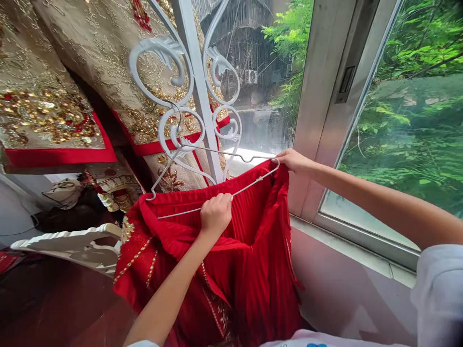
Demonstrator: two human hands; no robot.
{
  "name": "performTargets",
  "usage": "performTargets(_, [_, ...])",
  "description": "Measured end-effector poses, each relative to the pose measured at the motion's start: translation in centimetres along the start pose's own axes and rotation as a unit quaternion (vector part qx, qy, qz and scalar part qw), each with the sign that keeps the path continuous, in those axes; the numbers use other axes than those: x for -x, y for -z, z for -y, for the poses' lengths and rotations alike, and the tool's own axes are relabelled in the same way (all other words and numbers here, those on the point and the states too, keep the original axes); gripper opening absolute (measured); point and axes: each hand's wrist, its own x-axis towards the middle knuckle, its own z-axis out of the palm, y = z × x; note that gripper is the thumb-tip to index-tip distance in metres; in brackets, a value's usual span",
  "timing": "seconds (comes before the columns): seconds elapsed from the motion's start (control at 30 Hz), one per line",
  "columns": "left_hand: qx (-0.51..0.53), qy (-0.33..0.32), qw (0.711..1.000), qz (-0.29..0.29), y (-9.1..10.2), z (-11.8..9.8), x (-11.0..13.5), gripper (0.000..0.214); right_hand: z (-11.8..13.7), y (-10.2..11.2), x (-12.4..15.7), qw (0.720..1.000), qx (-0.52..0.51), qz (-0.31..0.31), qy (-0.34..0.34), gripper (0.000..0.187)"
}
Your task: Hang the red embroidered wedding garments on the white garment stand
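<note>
A red pleated skirt [249,250] with gold beaded trim hangs on a thin white wire hanger [217,154]. The hanger's hook is caught in a scroll of the white ornate window grille [188,91]. My left hand [216,214] is closed in a fist on the skirt's waistband at the hanger's lower bar. My right hand [294,160] pinches the waistband at the hanger's right end, beside the window frame.
Gold embroidered garments with red borders [58,111] hang at the left, behind the grille. A white carved chair back [72,243] stands at lower left. The window frame [325,96] and sill [354,246] run along the right, with green trees outside.
</note>
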Motion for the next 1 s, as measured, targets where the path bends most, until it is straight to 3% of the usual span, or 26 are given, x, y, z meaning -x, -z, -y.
performTargets(0.13, [-0.020,-0.005,1.000,0.021,-0.5,0.8,-0.1,0.032,3.9,1.4,-1.3,0.996,-0.033,-0.057,0.063,0.018])
performTargets(0.23, [-0.037,0.000,0.999,0.034,-0.6,0.9,-0.4,0.031,8.5,1.8,-2.1,0.986,0.021,-0.104,0.131,0.033])
performTargets(0.37, [-0.022,0.033,0.998,0.052,-0.2,0.2,-1.0,0.031,12.3,-1.5,-1.1,0.956,0.149,-0.119,0.224,0.065])
performTargets(0.43, [-0.011,0.045,0.997,0.068,0.0,-0.2,-1.3,0.029,11.9,-4.5,0.8,0.926,0.237,-0.108,0.274,0.057])
performTargets(0.53, [-0.007,0.044,0.995,0.085,0.6,-0.7,-1.5,0.026,9.7,-8.4,4.0,0.870,0.367,-0.071,0.322,0.025])
performTargets(0.63, [0.015,0.031,0.997,0.064,2.1,-0.4,-1.2,0.030,8.3,-9.8,5.5,0.829,0.442,-0.070,0.335,0.022])
performTargets(0.7, [0.024,0.041,0.999,0.004,4.0,0.6,-0.3,0.030,8.7,-9.6,5.0,0.812,0.432,-0.106,0.377,0.028])
performTargets(0.77, [-0.014,0.136,0.986,-0.090,6.3,2.1,1.2,0.031,9.6,-9.4,3.8,0.802,0.393,-0.132,0.430,0.034])
performTargets(0.83, [-0.086,0.287,0.942,-0.153,8.4,3.8,3.1,0.042,10.7,-10.0,2.6,0.810,0.365,-0.115,0.445,0.038])
performTargets(0.9, [-0.132,0.391,0.903,-0.121,9.8,5.5,4.8,0.049,11.6,-11.5,1.9,0.831,0.353,-0.067,0.424,0.036])
performTargets(1.0, [-0.136,0.434,0.891,0.000,9.9,7.6,6.1,0.044,12.7,-15.0,1.8,0.854,0.341,-0.021,0.392,0.032])
